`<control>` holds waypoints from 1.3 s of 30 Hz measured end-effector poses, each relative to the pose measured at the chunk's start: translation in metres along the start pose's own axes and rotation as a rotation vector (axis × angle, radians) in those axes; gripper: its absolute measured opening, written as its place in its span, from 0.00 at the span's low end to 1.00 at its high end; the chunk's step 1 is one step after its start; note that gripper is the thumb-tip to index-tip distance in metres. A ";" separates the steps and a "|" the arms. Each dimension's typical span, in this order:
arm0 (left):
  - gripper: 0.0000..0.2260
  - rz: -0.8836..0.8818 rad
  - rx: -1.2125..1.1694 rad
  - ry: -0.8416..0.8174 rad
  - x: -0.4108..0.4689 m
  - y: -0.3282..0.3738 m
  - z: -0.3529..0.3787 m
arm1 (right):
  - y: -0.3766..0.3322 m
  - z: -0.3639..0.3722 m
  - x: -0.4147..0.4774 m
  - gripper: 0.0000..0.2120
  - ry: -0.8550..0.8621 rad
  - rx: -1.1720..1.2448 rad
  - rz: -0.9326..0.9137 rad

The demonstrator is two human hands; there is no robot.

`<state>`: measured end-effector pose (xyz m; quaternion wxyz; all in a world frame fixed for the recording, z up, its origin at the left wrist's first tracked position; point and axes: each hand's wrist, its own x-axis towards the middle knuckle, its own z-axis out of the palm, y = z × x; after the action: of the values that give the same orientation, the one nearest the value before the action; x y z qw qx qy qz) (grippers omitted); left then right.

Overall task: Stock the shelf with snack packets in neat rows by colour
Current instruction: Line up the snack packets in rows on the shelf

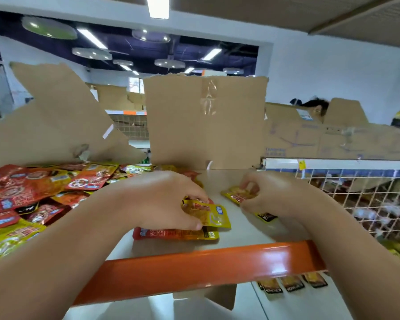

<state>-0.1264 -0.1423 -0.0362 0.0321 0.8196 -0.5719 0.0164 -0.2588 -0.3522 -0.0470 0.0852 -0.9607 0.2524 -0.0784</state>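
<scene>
On the smooth pale shelf [252, 229] | left hand [162, 199] pinches glossy yellow packet [211, 215] | right hand [270, 195] pinches flat yellow sachet [234, 195]

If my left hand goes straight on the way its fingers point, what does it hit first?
Your left hand would probably meet the yellow packet your right hand pinches; only bare shelf lies between.

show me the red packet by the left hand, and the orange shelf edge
red packet [166, 234]: head view, its printed front
orange shelf edge [206, 266]: head view, its front face
</scene>
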 end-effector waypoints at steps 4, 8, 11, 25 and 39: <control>0.22 -0.063 0.111 0.052 0.008 0.005 -0.001 | 0.016 -0.004 -0.007 0.19 0.046 0.085 0.001; 0.21 -0.104 0.136 0.118 0.025 0.030 -0.003 | 0.060 -0.021 -0.031 0.19 0.190 0.197 -0.016; 0.17 -0.066 0.051 0.269 0.049 0.073 -0.006 | 0.109 -0.037 -0.058 0.18 0.295 0.313 0.000; 0.20 0.197 -0.077 0.458 0.218 0.359 0.058 | 0.384 -0.059 -0.186 0.21 0.508 0.283 0.219; 0.27 0.267 -0.426 0.326 0.340 0.441 0.230 | 0.558 0.025 -0.185 0.20 0.463 0.263 0.424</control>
<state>-0.4250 -0.6289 -0.2287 0.2924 0.6984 -0.6525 0.0315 -0.6760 -0.7354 -0.2051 0.1634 -0.8244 0.4467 -0.3068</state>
